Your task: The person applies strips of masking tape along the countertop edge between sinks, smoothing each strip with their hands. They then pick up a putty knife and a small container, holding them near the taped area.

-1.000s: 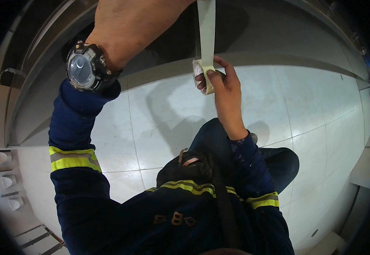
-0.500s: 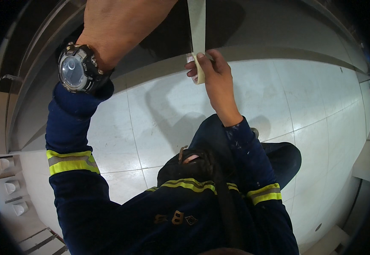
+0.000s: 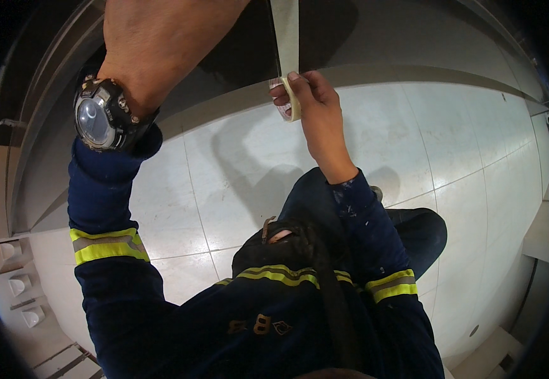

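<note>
A roll of masking tape [image 3: 294, 108] is gripped by my right hand [image 3: 317, 104], the thumb on its outer side and fingers through the core. From the roll a pale strip of tape [image 3: 287, 35] runs up along a dark panel [image 3: 331, 31] and leaves the top of the picture. My left hand [image 3: 173, 31] reaches up at the upper left beside the strip. Its fingers lie beyond the upper edge, so their pose is hidden. A chunky watch [image 3: 95, 117] sits on the left wrist.
Below the panel spreads a light tiled floor [image 3: 464, 145]. My bent knee [image 3: 416, 237] is at the lower right. Several white fixtures [image 3: 19, 284] line the far left, and a dark handle-like piece [image 3: 7, 129] juts out near the left edge.
Both hands have shifted slightly left in the picture, and the left wrist sits a little lower. The tape roll stays in my right hand with its strip stretched upward.
</note>
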`<state>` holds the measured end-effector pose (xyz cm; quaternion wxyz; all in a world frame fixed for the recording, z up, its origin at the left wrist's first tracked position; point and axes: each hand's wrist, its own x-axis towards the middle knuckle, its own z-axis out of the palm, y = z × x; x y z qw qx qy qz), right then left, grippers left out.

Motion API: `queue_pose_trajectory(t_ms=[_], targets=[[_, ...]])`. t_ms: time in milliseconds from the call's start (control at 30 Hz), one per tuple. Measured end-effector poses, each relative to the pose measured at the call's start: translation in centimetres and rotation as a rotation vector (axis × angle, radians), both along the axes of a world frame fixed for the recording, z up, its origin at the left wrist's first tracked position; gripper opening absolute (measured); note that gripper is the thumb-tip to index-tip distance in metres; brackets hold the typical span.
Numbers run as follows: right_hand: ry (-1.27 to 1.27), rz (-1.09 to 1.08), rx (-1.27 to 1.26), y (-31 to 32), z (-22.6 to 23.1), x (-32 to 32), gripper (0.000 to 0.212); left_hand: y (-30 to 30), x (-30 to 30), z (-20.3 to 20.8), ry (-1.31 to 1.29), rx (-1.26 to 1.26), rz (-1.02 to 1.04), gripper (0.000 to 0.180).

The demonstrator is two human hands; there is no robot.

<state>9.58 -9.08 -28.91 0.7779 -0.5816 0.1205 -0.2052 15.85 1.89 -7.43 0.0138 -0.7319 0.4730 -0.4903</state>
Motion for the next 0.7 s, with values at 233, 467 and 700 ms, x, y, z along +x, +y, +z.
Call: queue_pose_trajectory(t_ms=[233, 467, 700], targets=[[-0.009, 0.004, 0.035, -0.1, -0.1, -0.1, 0.026, 0.2, 1.4, -1.4, -0.223, -0.051, -0.104, 0.034], [-0.015, -0.025, 0.020, 0.2, 0.5, 0.0, 0.030, 0.8, 2.9, -1.7, -0.147, -0.098, -0.221, 0.038], [-0.027, 0.029, 0.014, 0.6, -0.6, -0.3, 0.034, 1.0, 3.8, -1.9, 0.147, -0.133, -0.332, 0.039]])
